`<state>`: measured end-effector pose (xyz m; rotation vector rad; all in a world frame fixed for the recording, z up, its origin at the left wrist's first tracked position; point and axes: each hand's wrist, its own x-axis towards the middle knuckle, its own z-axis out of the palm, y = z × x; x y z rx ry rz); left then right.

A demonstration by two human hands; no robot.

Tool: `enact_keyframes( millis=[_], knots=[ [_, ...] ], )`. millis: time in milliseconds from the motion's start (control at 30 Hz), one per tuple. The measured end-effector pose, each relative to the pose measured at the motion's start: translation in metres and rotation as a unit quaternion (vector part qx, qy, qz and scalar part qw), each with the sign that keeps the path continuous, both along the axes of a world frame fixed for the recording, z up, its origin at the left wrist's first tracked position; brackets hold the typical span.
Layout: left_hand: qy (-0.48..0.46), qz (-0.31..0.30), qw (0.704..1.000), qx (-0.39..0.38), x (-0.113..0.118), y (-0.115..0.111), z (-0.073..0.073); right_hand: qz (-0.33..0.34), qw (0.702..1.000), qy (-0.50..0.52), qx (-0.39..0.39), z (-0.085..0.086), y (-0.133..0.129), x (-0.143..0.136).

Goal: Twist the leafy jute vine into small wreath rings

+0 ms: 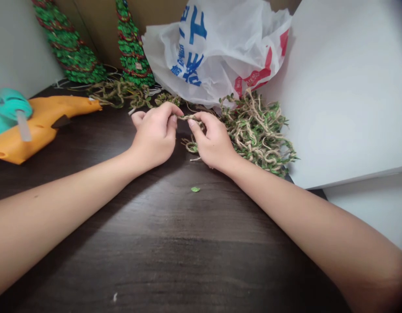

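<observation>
My left hand (155, 132) and my right hand (212, 141) meet over the dark wooden table (174, 243). Both pinch the same strand of jute twine with small green leaves (187, 118) between thumb and fingers. The strand runs right into a tangled heap of the same leafy twine (259, 130) beside my right hand. More of it trails left behind my left hand (122, 93). A loop of twine (190, 145) lies under my right palm.
An orange glue gun (41, 119) lies at the left with a teal object (8, 108) behind it. Two green cone trees (68, 43) (132, 43) stand at the back. A white plastic bag (220, 48) and a white board (344, 95) sit at right. A loose green leaf (195, 189) lies on the table.
</observation>
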<state>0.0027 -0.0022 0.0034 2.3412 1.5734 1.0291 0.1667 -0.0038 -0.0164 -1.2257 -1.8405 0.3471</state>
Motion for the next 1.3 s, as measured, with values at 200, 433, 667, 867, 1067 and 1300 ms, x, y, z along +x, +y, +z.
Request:
enact_keyframes(
  millis=[200,433,667,867,1067,1300],
  knots=[
    [0.039,-0.021,0.999,0.007,0.0014,-0.0003,-0.0009,0.006,1.0,-0.005,-0.008,0.0023,-0.0019,-0.0006],
    [-0.01,-0.002,1.0,0.011,-0.0015,0.0009,0.0003,0.007,1.0,0.018,-0.006,0.0058,-0.0058,-0.0019],
    [0.005,-0.056,0.998,-0.008,0.0011,-0.0044,0.0051,0.015,1.0,0.002,0.007,0.0032,-0.0023,-0.0001],
    [0.025,-0.081,0.996,0.0,0.0015,-0.0061,0.0038,0.042,0.999,-0.03,0.016,0.0024,-0.0012,0.0008],
    [0.053,-0.049,0.997,-0.005,0.0027,-0.0043,0.0041,0.066,0.997,0.0,0.034,0.0007,0.0011,0.0013],
    [0.06,-0.017,0.998,0.004,0.0027,-0.0024,0.0037,0.059,0.998,0.016,0.028,0.0066,-0.0036,-0.001]
  ],
)
